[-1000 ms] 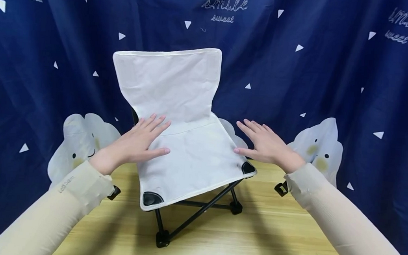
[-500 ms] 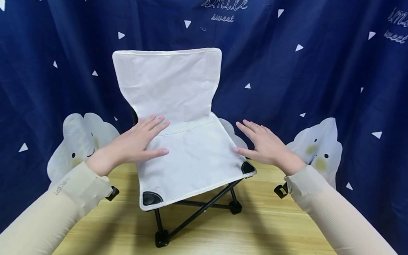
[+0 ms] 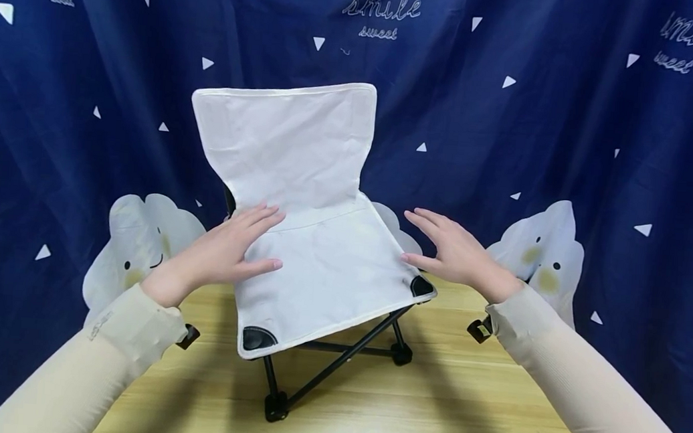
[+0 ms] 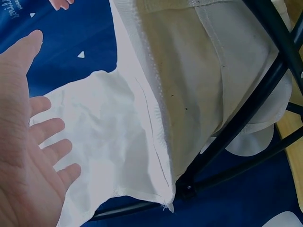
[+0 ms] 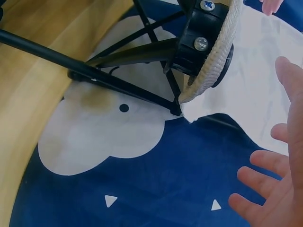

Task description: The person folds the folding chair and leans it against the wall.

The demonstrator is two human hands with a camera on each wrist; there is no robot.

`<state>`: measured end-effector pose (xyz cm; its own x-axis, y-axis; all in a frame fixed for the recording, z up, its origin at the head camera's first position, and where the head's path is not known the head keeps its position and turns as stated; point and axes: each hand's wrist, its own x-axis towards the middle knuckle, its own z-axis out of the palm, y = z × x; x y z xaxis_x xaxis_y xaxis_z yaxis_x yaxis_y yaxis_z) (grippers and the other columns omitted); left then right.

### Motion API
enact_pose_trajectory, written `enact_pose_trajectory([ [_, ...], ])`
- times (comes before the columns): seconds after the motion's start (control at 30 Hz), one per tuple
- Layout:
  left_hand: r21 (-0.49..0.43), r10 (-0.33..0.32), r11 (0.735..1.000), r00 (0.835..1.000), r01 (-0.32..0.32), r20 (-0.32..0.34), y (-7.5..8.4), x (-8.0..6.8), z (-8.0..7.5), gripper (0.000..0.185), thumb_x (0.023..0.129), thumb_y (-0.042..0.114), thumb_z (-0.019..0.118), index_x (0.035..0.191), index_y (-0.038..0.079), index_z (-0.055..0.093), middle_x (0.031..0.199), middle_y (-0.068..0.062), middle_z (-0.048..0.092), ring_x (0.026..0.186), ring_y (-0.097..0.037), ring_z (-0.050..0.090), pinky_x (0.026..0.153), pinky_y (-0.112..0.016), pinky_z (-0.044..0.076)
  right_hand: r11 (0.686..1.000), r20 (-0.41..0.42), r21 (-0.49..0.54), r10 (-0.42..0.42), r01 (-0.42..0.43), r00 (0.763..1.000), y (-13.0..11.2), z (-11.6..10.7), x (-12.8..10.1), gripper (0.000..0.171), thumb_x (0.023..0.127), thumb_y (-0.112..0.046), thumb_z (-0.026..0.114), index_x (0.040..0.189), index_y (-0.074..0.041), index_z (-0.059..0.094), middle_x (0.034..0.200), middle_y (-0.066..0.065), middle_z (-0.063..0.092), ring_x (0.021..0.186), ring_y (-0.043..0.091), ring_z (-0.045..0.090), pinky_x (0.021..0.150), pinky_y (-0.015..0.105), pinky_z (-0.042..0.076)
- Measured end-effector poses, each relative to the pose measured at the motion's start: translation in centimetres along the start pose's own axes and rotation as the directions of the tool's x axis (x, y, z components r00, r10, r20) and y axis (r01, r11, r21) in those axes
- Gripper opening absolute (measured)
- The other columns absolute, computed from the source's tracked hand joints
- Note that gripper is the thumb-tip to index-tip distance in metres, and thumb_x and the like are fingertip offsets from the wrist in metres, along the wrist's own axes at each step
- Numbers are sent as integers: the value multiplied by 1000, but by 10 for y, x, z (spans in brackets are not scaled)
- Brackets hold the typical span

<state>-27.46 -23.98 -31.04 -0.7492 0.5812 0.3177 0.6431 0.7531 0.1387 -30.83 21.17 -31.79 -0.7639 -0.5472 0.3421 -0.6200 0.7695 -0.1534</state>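
Note:
A folding chair (image 3: 325, 262) of white fabric stands unfolded on the wooden table, turned a little to one side. Black crossed legs (image 3: 352, 351) and black corner caps (image 3: 259, 338) show under its seat. My left hand (image 3: 223, 248), fingers spread and straight, hovers at the left side of the seat; in the left wrist view that hand (image 4: 28, 142) is apart from the fabric. On the other side, my right hand (image 3: 455, 251) hangs beside the seat's right edge with fingers extended. Nothing is in that hand (image 5: 279, 179) in the right wrist view.
Behind the chair hangs a dark blue curtain (image 3: 450, 116) printed with white triangles and cloud faces. The wooden table top (image 3: 417, 409) runs beneath the chair. A black camera clip (image 3: 480, 330) sits at the right wrist, another clip (image 3: 189, 336) at the left.
Both hands have shifted very slightly, the left a little lower and to the left, its fingers drawn closer together. The chair has stayed in place.

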Motion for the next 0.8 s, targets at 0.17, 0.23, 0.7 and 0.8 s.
enact_pose_trajectory([
  [0.17, -13, 0, 1000, 1000, 0, -15, 1, -2, 1, 83, 101, 47, 76, 167, 11, 42, 174, -16, 40, 164, -40, 31, 130, -67, 28, 1000, -34, 21, -16, 17, 999, 1, 1, -2, 84, 97, -45, 81, 165, -8, 46, 168, 22, 46, 152, 46, 48, 123, 65, 42],
  [0.23, -13, 7, 1000, 1000, -7, -27, 1, -2, 2, 82, 100, 46, 77, 166, 11, 44, 173, -17, 42, 163, -39, 33, 129, -66, 31, 999, -45, 29, -18, 19, 999, 2, 1, -3, 84, 97, -44, 82, 164, -7, 47, 167, 22, 47, 151, 46, 49, 122, 65, 43],
  [0.7, -26, 82, 996, 990, -85, -115, -1, -7, 7, 75, 96, 37, 83, 158, 7, 55, 164, -17, 52, 151, -36, 52, 118, -61, 47, 996, -99, 72, -49, 56, 994, 3, 6, -9, 78, 96, -37, 85, 160, -6, 53, 161, 21, 55, 148, 43, 54, 120, 62, 46],
  [0.8, -27, 90, 995, 987, -95, -130, 0, -9, 6, 74, 95, 36, 84, 156, 5, 57, 162, -16, 55, 148, -37, 55, 117, -60, 49, 995, -104, 74, -57, 65, 993, 2, 8, -10, 77, 96, -37, 85, 159, -6, 53, 160, 21, 57, 147, 42, 56, 120, 61, 47],
])
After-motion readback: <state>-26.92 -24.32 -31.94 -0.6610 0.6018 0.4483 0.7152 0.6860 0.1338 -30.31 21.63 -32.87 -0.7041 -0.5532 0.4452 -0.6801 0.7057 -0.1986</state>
